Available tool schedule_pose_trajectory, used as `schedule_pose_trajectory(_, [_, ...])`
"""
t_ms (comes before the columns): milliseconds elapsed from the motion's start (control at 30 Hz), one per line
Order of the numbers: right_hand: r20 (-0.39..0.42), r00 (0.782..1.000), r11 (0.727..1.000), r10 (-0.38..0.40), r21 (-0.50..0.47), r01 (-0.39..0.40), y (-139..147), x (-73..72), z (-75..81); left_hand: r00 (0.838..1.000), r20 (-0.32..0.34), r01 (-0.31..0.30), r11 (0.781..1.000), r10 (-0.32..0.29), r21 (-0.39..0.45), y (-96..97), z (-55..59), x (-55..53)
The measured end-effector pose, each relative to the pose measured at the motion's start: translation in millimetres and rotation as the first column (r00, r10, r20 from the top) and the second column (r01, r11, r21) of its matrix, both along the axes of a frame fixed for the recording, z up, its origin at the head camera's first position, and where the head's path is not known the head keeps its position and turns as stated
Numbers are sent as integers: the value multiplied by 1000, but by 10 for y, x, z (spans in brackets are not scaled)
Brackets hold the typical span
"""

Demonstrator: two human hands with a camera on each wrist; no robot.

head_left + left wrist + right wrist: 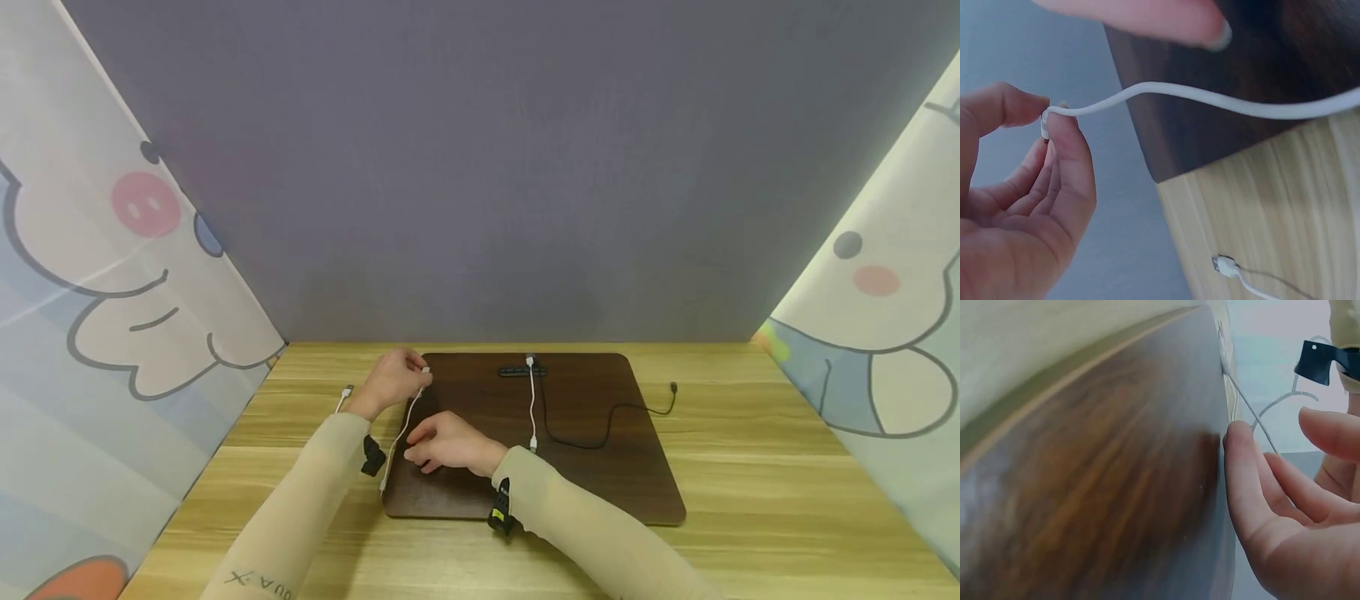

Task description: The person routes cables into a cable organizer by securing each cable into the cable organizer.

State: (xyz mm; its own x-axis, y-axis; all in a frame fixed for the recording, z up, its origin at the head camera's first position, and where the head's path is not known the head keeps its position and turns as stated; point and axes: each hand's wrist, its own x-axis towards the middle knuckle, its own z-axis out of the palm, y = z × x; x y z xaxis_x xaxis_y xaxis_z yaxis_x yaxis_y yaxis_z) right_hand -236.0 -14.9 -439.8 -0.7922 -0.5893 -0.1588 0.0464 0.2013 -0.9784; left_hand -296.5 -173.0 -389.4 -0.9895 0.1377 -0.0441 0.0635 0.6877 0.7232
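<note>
My left hand (393,379) is at the far left corner of a dark brown board (465,496). In the left wrist view, its thumb and fingertips pinch the small white plug (1045,125) of a white charging cable (1204,99). From there the cable runs along the board's left edge towards the near corner. Just right of that cable, my right hand (450,443) hovers low over the board with relaxed fingers apart and nothing between them. In the right wrist view, the fingers (1244,481) are close beside the board, with the cable passing behind them.
A black cable holder (512,372) lies near the board's back edge. A short white cable (532,408) and a black cable (581,446) run from its right end. Another white USB plug (346,392) rests on the wooden table (765,467), left of the board. A grey panel (510,183) stands behind.
</note>
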Motion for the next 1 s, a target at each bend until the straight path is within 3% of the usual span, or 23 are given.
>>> schedule_pose_trajectory(167, [36, 999, 998, -16, -61, 18, -19, 7, -6, 1000, -1, -7, 999, 7, 54, 69, 81, 18])
schedule_pose_trajectory(400, [176, 983, 974, 51, -224, -10, -9, -13, -40, 1000, 11, -9, 994, 7, 112, 114, 141, 23])
schedule_pose_trajectory(700, [198, 980, 978, 34, -209, 9, 43, 9, -19, 999, -15, -40, 985, 43, 170, 120, 155, 2])
schedule_pose_trajectory(1000, [147, 989, 987, 26, -163, -2, 210, 45, -3, 1000, -1, -27, 975, 27, 221, 134, 162, -8])
